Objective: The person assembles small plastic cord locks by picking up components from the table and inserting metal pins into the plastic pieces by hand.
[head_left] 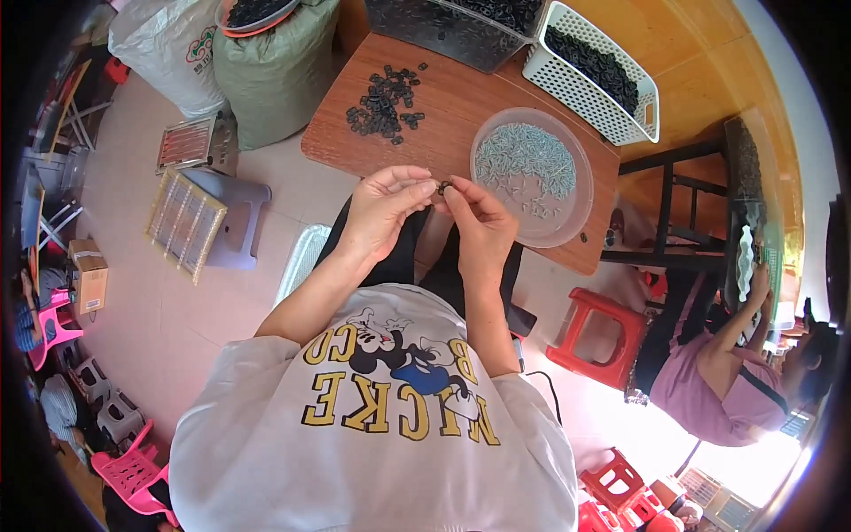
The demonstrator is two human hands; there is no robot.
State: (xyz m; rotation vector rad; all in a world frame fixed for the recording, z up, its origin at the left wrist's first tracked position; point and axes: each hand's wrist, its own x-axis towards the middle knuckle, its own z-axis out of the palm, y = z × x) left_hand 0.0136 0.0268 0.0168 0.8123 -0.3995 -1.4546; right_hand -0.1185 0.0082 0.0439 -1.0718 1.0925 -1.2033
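Note:
My left hand point(383, 213) and my right hand point(487, 235) meet just above the near edge of the brown table point(443, 102). Between their fingertips is a small dark plastic piece point(442, 187), pinched from both sides; its exact kind is too small to make out. Beyond my left hand lies a loose pile of small black plastic pieces point(383, 105). Close to my right hand stands a round clear tub point(581, 213), holding many small silvery screw-like pins point(523, 152).
At the table's far side are a clear bin point(443, 37) and a white perforated basket point(645, 115), both with black pieces. Full sacks point(275, 75) stand at left, near a grey-purple stool point(244, 217). A red stool point(581, 332) and a seated person point(718, 390) are at right.

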